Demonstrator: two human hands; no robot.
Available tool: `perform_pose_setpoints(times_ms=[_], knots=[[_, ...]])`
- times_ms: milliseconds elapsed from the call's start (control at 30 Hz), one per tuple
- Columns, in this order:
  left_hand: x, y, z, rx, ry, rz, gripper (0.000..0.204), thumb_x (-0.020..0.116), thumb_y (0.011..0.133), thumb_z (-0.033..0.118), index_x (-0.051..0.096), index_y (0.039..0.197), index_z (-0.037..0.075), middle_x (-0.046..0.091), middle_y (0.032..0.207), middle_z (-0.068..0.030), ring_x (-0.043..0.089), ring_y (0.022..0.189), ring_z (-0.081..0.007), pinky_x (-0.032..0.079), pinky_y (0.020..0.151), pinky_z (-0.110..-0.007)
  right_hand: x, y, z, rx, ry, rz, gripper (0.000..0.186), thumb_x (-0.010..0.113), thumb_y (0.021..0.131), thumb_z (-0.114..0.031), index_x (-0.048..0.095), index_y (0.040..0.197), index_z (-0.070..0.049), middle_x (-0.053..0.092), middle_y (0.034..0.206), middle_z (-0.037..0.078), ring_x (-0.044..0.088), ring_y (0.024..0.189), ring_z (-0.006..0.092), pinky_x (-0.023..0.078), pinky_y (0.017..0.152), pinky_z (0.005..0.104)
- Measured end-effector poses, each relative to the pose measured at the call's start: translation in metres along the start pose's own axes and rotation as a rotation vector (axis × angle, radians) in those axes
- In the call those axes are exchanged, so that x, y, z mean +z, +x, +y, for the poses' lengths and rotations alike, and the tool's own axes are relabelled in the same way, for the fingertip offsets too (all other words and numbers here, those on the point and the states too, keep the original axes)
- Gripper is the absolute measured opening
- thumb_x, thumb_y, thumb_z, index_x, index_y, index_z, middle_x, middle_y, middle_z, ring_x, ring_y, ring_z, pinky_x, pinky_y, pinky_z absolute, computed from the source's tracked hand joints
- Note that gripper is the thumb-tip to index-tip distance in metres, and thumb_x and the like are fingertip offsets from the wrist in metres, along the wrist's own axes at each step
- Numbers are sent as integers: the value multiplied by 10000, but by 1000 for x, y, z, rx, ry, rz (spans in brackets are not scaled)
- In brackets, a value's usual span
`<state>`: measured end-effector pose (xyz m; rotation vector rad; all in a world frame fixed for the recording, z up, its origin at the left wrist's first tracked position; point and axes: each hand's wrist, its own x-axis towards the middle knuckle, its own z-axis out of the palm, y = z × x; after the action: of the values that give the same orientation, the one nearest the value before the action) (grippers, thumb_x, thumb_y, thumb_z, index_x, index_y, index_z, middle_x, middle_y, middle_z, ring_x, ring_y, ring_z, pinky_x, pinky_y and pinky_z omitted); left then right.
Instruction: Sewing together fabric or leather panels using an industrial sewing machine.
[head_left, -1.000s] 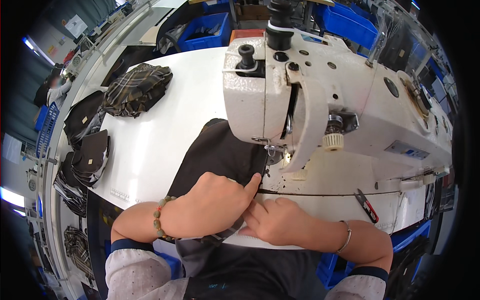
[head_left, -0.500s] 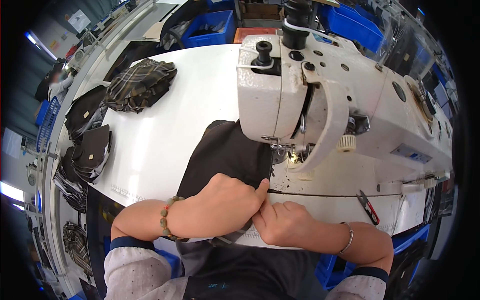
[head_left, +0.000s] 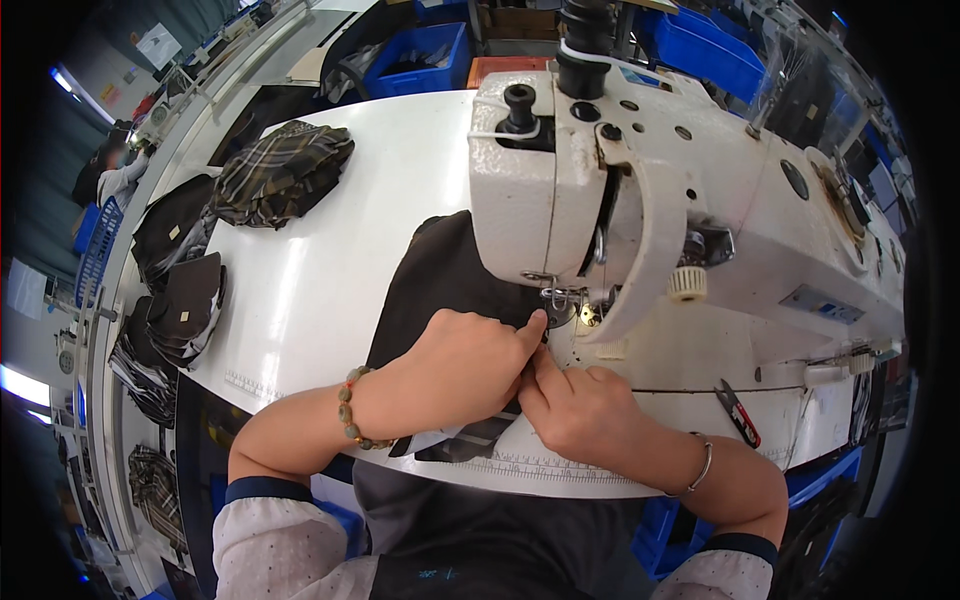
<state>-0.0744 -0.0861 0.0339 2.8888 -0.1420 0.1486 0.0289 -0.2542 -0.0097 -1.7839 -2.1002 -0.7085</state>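
A dark brown fabric piece (head_left: 430, 280) lies on the white sewing table, its right edge running under the presser foot (head_left: 560, 298) of a white sewing machine (head_left: 530, 210). My left hand (head_left: 470, 360) is closed on that edge just in front of the foot, index finger pointing forward along it. Close against it, my right hand (head_left: 585, 405) pinches the same edge nearer to me. A striped grey part of the cloth (head_left: 468, 443) shows below my left wrist. The fingertips' exact grip is partly hidden.
Thread snips (head_left: 738, 412) with a red-and-black handle lie right of my right hand. A plaid cloth bundle (head_left: 283, 175) and stacks of dark fabric pieces (head_left: 188, 305) sit at the left. Behind the table stands a blue bin (head_left: 420, 60). A person works far left.
Both hands have moved forward toward the presser foot, and the dark fabric has slid away from me with them. The striped part of the cloth now shows near the table's front edge.
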Motion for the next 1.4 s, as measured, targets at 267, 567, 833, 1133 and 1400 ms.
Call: perform_pose_setpoints(times_ms=[267,567,833,1133,1400], knots=[[-29,-22,27,54,20,-324,589,654,764,113,573,1299,-121,645,677,-91,654,579,-240,487,481,-355,-13,-4,-30,-124,-14,9,128,617,731,-141,689,759,-38,728,883,239,462,439,92,319,418,234],[-25,-20,26,48,-54,-302,568,648,761,107,580,1267,-142,647,683,-103,659,580,-261,489,482,-360,-15,-8,-30,-134,3,-18,137,612,691,-146,678,732,-34,731,880,242,437,427,81,292,413,235],[-20,-16,22,25,-34,-268,561,655,764,109,589,1270,-124,650,682,-103,658,586,-270,483,481,-371,-16,-6,-25,-108,-42,-49,187,615,696,-130,699,794,6,731,935,263,432,425,80,332,408,231],[1,4,-3,-14,-12,-1,499,658,792,143,628,1243,-69,654,704,-91,665,629,-276,500,525,-381,-1,-1,-4,-38,-94,-39,268,629,734,-96,725,940,47,723,1022,278,521,451,107,394,413,246],[-27,-12,9,-137,49,-35,222,714,745,134,747,959,86,692,902,-39,649,775,-234,520,660,-358,-3,-2,2,23,19,-78,273,646,747,-116,723,962,33,722,1020,254,577,505,122,439,434,258]])
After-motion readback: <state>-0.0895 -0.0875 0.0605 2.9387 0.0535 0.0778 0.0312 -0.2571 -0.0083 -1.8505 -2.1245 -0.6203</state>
